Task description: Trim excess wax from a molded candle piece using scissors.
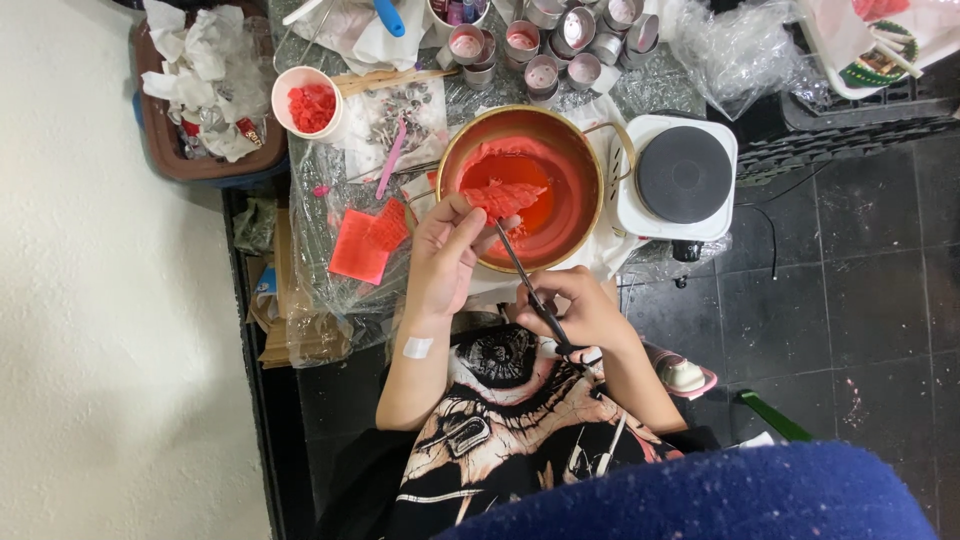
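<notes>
Red wax slab [503,197] gripped in left hand [442,255] over brass pot [520,187]; right hand [580,310] closed on scissors [532,290], blades touching slab.

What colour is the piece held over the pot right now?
Red-orange, matching the contents of the brass-coloured pot below. The piece shows best in the head view, pinched by the left hand.

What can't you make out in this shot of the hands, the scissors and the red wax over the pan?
Head view:
- Scissors: handles hidden inside the right hand.
- Red wax piece: near end covered by the left hand fingers.
- Pan: near rim hidden behind both hands.
- Small tins: contents too small.
</notes>
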